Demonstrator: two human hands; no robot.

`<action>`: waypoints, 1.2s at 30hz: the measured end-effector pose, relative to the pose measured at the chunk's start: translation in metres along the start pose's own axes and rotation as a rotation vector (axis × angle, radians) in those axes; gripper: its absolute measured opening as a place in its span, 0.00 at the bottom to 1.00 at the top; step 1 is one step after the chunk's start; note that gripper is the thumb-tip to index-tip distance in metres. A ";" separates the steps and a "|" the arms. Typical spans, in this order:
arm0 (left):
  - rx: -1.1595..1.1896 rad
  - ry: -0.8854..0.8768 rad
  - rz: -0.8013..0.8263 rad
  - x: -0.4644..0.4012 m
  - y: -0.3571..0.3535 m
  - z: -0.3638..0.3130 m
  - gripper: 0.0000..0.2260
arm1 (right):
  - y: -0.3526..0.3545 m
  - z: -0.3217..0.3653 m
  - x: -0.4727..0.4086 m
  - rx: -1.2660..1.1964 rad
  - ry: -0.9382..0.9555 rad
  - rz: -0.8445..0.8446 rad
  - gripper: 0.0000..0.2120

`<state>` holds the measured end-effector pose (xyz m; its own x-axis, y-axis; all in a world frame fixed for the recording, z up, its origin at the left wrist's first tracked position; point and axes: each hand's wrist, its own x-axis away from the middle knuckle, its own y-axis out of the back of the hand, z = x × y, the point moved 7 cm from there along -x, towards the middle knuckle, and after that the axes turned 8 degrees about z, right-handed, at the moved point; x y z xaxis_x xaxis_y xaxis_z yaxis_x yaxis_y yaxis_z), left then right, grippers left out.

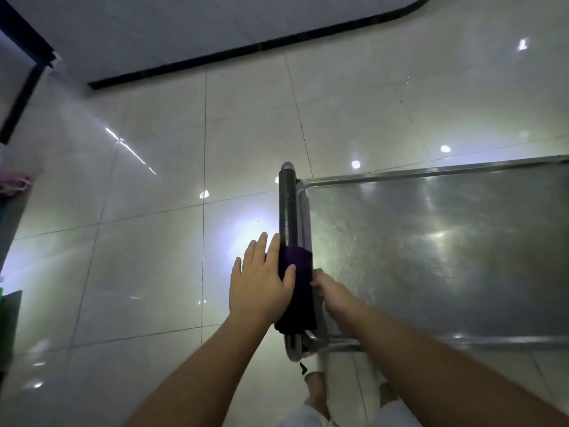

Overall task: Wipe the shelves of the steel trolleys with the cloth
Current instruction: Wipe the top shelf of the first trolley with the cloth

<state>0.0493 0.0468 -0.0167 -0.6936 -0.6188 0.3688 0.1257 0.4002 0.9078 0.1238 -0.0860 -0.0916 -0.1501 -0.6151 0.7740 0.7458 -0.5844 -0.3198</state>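
Head view: dark cloth point(297, 291) draped over trolley handle point(288, 208), both hands on it.
Left hand point(261, 282) lies flat on the cloth's left side, fingers point(260, 246) straight, thumb on the cloth. Right hand point(331, 291) curls around cloth and rail from the right. Steel trolley shelf point(431, 257) spreads right, over tiled floor point(154, 241).

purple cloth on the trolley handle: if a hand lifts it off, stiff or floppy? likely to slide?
Probably floppy: the purple cloth drapes over the trolley handle and follows its curve. Likely light, since the left hand only rests flat against it. It may slide on the smooth bar; the right hand seems to steady it.
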 end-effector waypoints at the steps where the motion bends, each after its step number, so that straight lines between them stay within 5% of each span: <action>1: 0.018 0.004 0.020 0.000 -0.001 0.003 0.31 | -0.002 -0.007 -0.006 -0.102 -0.013 0.008 0.13; 11: 0.021 -0.014 -0.012 0.001 0.002 0.019 0.27 | 0.006 -0.019 -0.014 -0.311 0.015 0.026 0.15; 21: 0.014 -0.061 -0.078 -0.015 0.025 -0.001 0.27 | 0.009 0.051 0.050 0.107 0.346 -0.057 0.12; 30: 0.165 -0.041 -0.059 -0.029 0.021 -0.012 0.26 | 0.066 0.105 0.116 0.134 0.425 -0.108 0.11; 36: 0.290 0.005 0.005 -0.038 0.006 -0.022 0.24 | 0.102 0.130 0.092 0.758 0.400 -0.356 0.09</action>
<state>0.0919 0.0580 -0.0208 -0.6898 -0.6193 0.3752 -0.0796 0.5798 0.8108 0.2706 -0.1336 0.0178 -0.5594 -0.6852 0.4664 0.8165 -0.3586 0.4525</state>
